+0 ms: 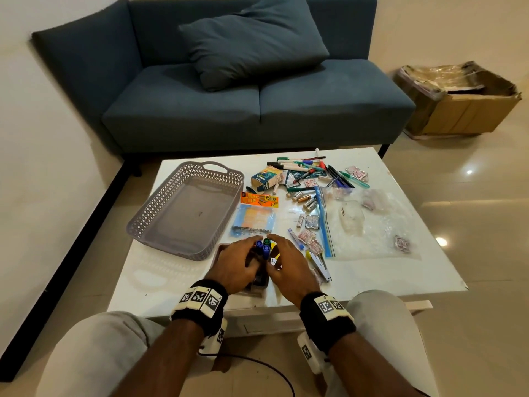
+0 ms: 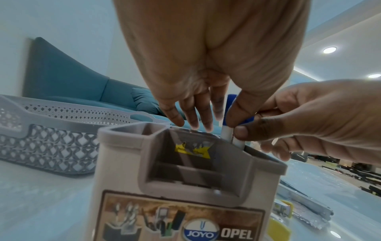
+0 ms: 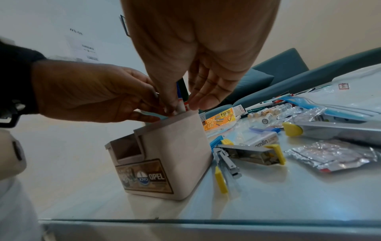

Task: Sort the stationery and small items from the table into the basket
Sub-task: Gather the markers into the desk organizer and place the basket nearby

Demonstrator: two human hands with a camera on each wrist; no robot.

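Near the table's front edge stands a beige pen holder (image 1: 258, 280) (image 2: 123, 163) (image 3: 175, 154) labelled JOYO OPEL. Markers (image 1: 264, 247) (image 2: 227, 130) (image 3: 181, 106) with blue and green caps stick up from its back compartment. My left hand (image 1: 243, 253) (image 2: 216, 120) (image 3: 92, 93) and right hand (image 1: 286, 259) (image 2: 309, 122) (image 3: 182, 104) close in on them from either side, both thumbs pinching the marker barrels just above the rim. The grey lattice basket (image 1: 148, 207) (image 2: 51, 143) lies empty to the left of the holder, a little farther back.
Staplers with yellow ends (image 1: 319, 262) (image 3: 247, 153) lie right of the holder. Behind are a bag-clip pack (image 1: 257, 213), batteries (image 1: 307, 202), a pile of pens (image 1: 309, 167), foil sachets (image 3: 334, 156) and a zip bag (image 1: 372, 224). A blue sofa (image 1: 229, 104) stands beyond the table.
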